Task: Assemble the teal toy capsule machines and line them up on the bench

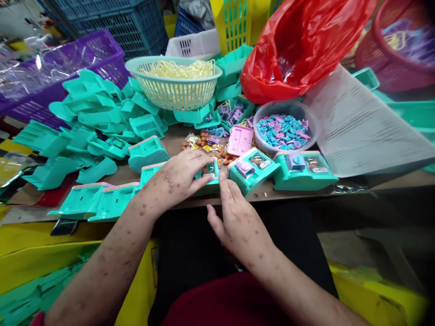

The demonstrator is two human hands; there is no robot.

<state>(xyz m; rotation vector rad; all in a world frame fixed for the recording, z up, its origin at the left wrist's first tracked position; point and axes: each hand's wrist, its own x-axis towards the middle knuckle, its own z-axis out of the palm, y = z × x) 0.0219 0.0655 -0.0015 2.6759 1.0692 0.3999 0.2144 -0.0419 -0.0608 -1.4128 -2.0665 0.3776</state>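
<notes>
My left hand point(176, 179) grips a teal plastic toy housing point(212, 169) with a clear window, fingers over its far side and thumb along its near side. My right hand point(236, 208) lies against the housing's right edge with fingers stretched out and thumb apart. Just right of it sits a tilted teal toy housing point(254, 170) with a lilac knob and a brown figure behind its window. Another such housing point(304, 170) stands farther right. Behind my hands lie a pink panel point(240, 140) and small brown figures point(205, 138). The held housing is partly hidden by my left hand.
Teal housings point(98, 117) are heaped at left. A pale green basket point(173, 88) holds yellowish strands. A clear tub point(317, 131) contains blue and pink pieces, with a red bag point(272, 77) behind it. Yellow bins point(44, 256) flank my lap below the table edge.
</notes>
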